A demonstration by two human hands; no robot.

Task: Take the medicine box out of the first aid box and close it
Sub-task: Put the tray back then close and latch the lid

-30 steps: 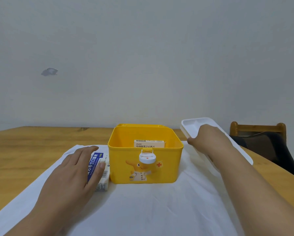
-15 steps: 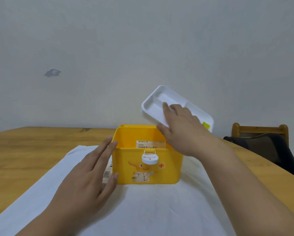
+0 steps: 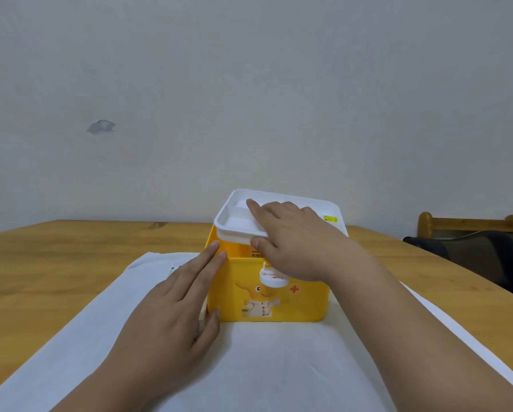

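Observation:
A yellow first aid box (image 3: 305,304) with a cartoon figure and a white latch stands on a white cloth. My right hand (image 3: 290,242) grips a white compartment tray (image 3: 237,224) and holds it just above the box's open top, slightly tilted. Through the gap under the tray, part of a pale medicine box (image 3: 256,253) shows inside. My left hand (image 3: 178,304) rests flat against the box's left side, fingers apart, holding nothing. The medicine box that lay left of the yellow box is hidden behind my left hand.
The white cloth (image 3: 279,367) covers the middle of a wooden table (image 3: 56,251). A wooden chair (image 3: 469,227) with dark fabric draped on it stands at the right, behind the table edge. A plain grey wall rises behind.
My right hand carried the white tray from the right side of the table up and over, then down onto the box's top. My left hand left the blue-and-white medicine box and moved against the yellow box's side.

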